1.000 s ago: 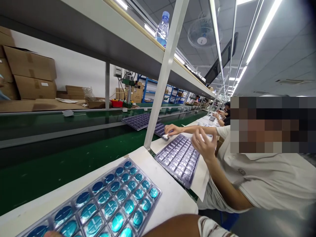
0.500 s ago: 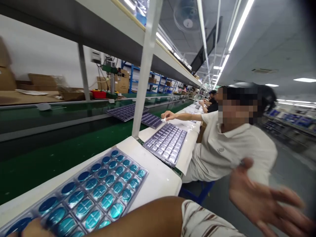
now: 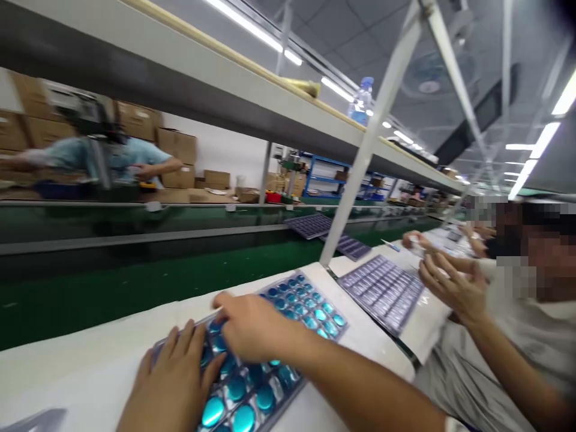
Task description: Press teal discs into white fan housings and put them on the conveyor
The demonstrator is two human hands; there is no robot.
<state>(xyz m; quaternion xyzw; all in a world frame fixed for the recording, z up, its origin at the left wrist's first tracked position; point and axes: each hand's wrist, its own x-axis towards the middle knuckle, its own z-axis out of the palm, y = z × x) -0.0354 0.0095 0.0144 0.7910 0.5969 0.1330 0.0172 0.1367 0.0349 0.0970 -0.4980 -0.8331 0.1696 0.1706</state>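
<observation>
A clear plastic tray (image 3: 294,393) with rows of shiny blue-green round discs lies on the white worktop. My left hand (image 3: 173,375) rests over the tray's left end, fingers stretched and thumb apart. Just right of it, my right hand (image 3: 254,327) bends over the tray near its far edge with fingers curled inward. Whatever those fingertips may pinch is hidden. My right forearm crosses above the discs and covers part of them.
A co-worker (image 3: 508,324) sits at right, hands raised around something small and white. Before them lies a compartment tray (image 3: 382,291). A white post (image 3: 366,150) rises beside my tray. The green conveyor (image 3: 135,294) runs behind, with dark trays (image 3: 310,225) on it.
The view has swung left, bringing my left hand and a person across the conveyor into view. My right hand shows bent over the tray. The co-worker's lowered hand has come up beside the other.
</observation>
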